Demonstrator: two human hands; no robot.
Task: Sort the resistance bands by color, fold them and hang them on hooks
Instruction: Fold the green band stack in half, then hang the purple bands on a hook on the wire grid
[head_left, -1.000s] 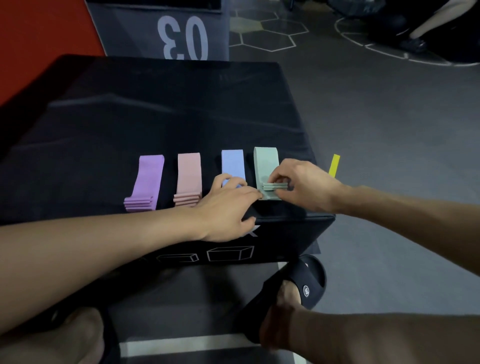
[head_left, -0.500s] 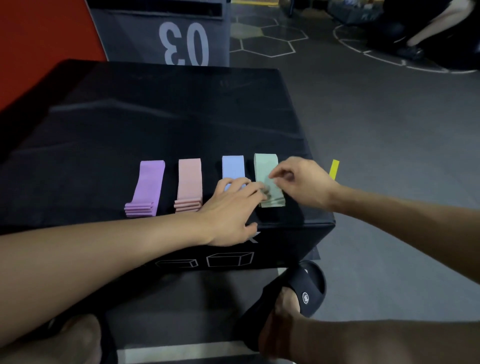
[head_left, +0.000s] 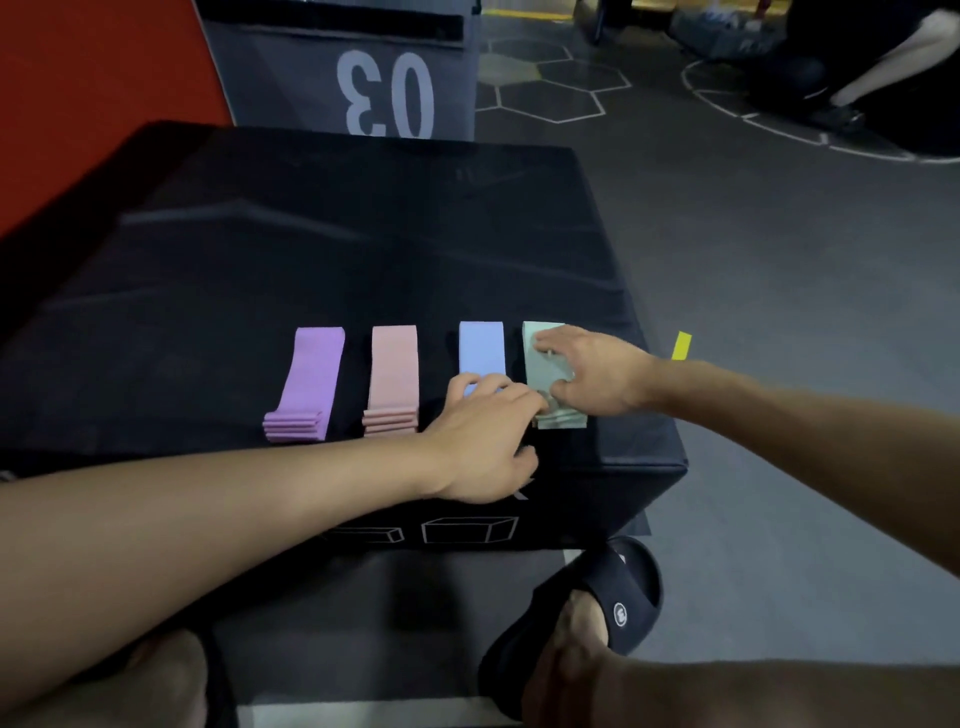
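Note:
Four stacks of resistance bands lie side by side near the front edge of a black box (head_left: 363, 234): purple (head_left: 311, 379), pink (head_left: 393, 374), blue (head_left: 481, 348) and green (head_left: 540, 358). My left hand (head_left: 483, 441) covers the near end of the blue stack, its fingertips touching the near part of the green stack. My right hand (head_left: 597, 374) lies over the green stack with its fingers spread, the index finger reaching towards the far end. Much of the green stack is hidden under it. No hooks are in view.
A yellow strip (head_left: 681, 345) lies on the grey floor to the right of the box. A grey block marked 03 (head_left: 384, 93) stands behind the box, beside a red surface (head_left: 78, 104). My foot in a black slipper (head_left: 597, 608) is below the box's front. A person (head_left: 883, 62) sits far right.
My right hand has left the near end of the green stack and slid towards its far end. My left hand's fingertips have moved onto the green stack's near part.

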